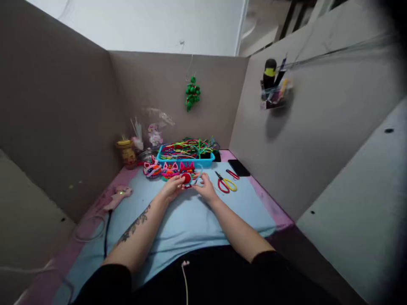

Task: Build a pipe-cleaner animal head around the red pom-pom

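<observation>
My left hand (173, 187) is closed around a small round red craft piece (186, 178) made of fuzzy stems. The fingers of my right hand (206, 189) pinch a light blue pipe cleaner (200, 169) that curves up beside the red piece. Both hands are close together above the blue cloth. Just beyond them stand three fuzzy animal heads: a purple and orange one (151, 169), a pink one (170, 170) and a red one (187, 167), partly hidden behind what I hold. To the right of my right hand lie scissors (227, 184) with one red and one yellow handle.
A blue tray (203, 162) full of colourful pipe cleaners stands at the back. A black phone (239, 167) and a small red tool (233, 174) lie right. A pink glue gun (119, 195) with a cable rests left, near a yellow-lidded cup (127, 153). Partition walls enclose the table.
</observation>
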### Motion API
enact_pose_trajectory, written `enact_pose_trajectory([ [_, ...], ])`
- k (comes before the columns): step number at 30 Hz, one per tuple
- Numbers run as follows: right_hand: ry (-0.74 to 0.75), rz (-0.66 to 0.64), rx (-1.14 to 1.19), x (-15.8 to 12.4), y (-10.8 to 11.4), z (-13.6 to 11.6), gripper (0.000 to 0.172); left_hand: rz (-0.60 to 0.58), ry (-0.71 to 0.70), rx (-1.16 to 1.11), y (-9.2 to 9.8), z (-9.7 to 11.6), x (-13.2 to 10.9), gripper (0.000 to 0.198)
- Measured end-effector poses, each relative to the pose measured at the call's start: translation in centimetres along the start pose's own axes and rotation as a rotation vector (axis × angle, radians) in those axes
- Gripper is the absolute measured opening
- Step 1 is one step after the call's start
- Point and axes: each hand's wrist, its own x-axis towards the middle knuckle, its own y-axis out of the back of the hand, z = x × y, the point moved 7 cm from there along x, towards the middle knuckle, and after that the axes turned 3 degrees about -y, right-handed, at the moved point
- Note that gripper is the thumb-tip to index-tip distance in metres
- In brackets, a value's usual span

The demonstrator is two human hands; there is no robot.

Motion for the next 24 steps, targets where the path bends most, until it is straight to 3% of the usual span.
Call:
enact_pose_trajectory([
  [8,0.084,0.161,-0.064,-0.4,0.4,-1.0,0.009,0.009,0.015,0.013,-0.2,-0.4,-0.2,0.010],
  [12,0.054,0.187,-0.019,-0.2,0.8,-0.8,0.013,0.004,0.031,0.043,-0.4,-0.4,-0.4,0.012],
  [17,-0.086,0.167,0.073,0.3,0.8,1.4,0.020,0.001,0.029,0.081,-0.6,-0.2,-0.8,0.022],
  [24,-0.124,0.038,0.107,0.5,-0.1,2.4,0.030,-0.020,0.038,0.132,-0.8,0.1,-1.0,0.027],
])
